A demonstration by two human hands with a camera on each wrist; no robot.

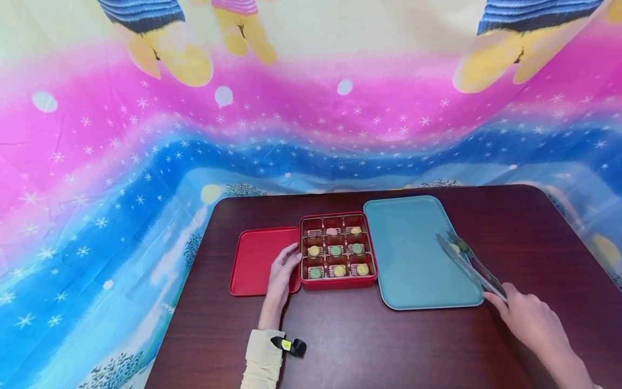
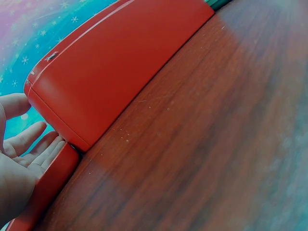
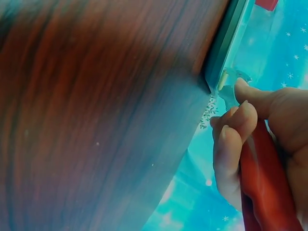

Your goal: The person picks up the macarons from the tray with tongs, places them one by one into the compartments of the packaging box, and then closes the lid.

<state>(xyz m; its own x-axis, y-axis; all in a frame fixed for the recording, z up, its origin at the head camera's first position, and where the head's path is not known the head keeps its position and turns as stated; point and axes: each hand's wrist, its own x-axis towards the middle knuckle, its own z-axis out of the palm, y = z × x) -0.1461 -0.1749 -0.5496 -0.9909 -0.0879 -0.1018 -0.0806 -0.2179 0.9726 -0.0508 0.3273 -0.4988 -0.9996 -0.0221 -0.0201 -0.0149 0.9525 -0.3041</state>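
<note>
A red box (image 1: pixel 338 283) divided into compartments stands mid-table. Small round yellow, green and pink sweets (image 1: pixel 335 250) sit in its compartments; the back left one shows only a patterned liner. My left hand (image 1: pixel 282 273) rests against the box's left side, its fingers loosely extended, as the left wrist view also shows at the red wall (image 2: pixel 120 62). Tongs (image 1: pixel 478 273) are gripped in my right hand (image 1: pixel 532 319), their tips over the right side of a blue-green tray (image 1: pixel 413 259). A small yellowish-green piece (image 1: pixel 455 248) shows between the tips. In the right wrist view the tongs' handle (image 3: pixel 267 178) looks red.
A flat red lid (image 1: pixel 257 259) lies left of the box, partly under my left hand. The tray adjoins the box's right side. Behind the dark wooden table (image 1: pixel 364 340) hangs a colourful snow-patterned cloth (image 1: pixel 316 124).
</note>
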